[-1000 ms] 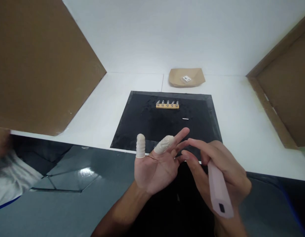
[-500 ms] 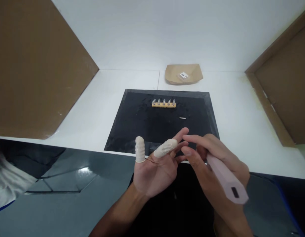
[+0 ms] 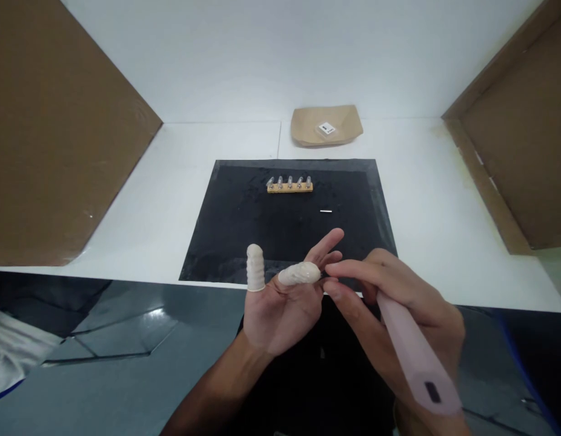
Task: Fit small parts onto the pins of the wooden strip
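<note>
My left hand [image 3: 280, 315] is turned palm up over the table's front edge, its fingers apart. Wrinkled cream finger cots cover its thumb [image 3: 255, 267] and index finger [image 3: 300, 274]. In my right hand [image 3: 421, 297] lies a pale pink faceted handle [image 3: 410, 348] with a dark slot at its near end; its far end is hidden in the palm. The right thumb and forefinger reach the tip of the cot-covered index finger; whether they touch it I cannot tell.
On a black mat [image 3: 244, 230] stand a wooden strip [image 3: 289, 188] bearing several clear pointed pieces and a short metal rod [image 3: 326, 211]. Behind is a brown paper tray [image 3: 303, 124] with a small labelled box [image 3: 326, 128]. Cardboard panels [image 3: 57, 133] flank the table. A person's sleeve [image 3: 12, 351] shows left.
My right thumb and forefinger have moved left and slightly down, to the tip of my left index finger. That finger has tilted lower. The view has shifted a little.
</note>
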